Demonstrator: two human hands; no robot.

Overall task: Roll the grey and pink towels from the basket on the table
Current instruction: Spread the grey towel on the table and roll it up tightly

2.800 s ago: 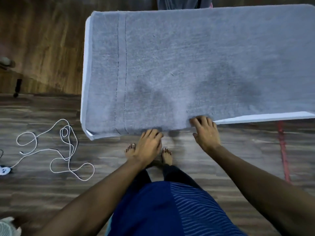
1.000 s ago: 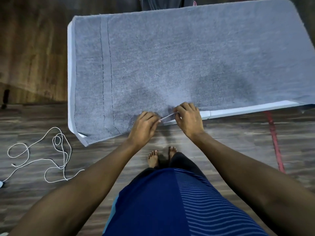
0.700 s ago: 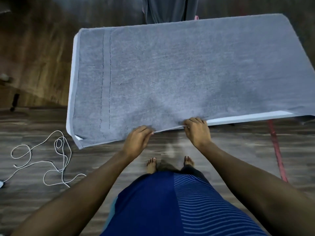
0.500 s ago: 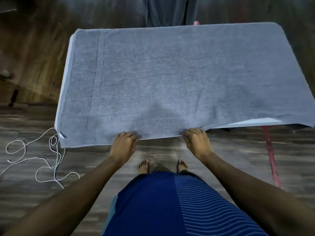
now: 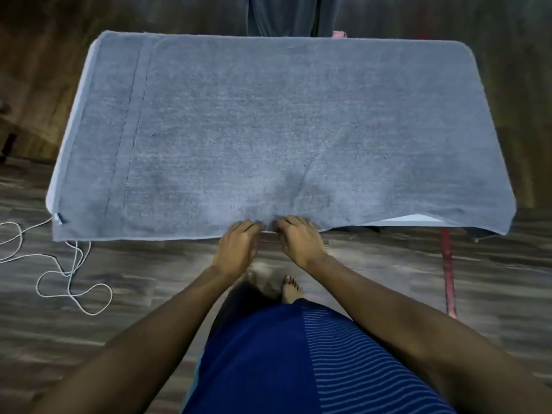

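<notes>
Item: grey towel point(image 5: 268, 130), spread flat over the white table point(image 5: 415, 219), near hem overhanging the person's side; a sliver of tabletop is bare at the near right. Left hand point(image 5: 239, 249) and right hand point(image 5: 298, 243): both at mid-hem with fingers curled onto the edge, apparently pinching it. Change: half a second earlier the hands sat apart along this hem; they have now drawn close together. Reading: spreading looks finished, no turn of the roll made yet, first tuck likely next. Pink towel point(image 5: 339, 34): only a scrap visible behind the far edge. Basket: not seen. Floor: white cord point(image 5: 68, 276).
</notes>
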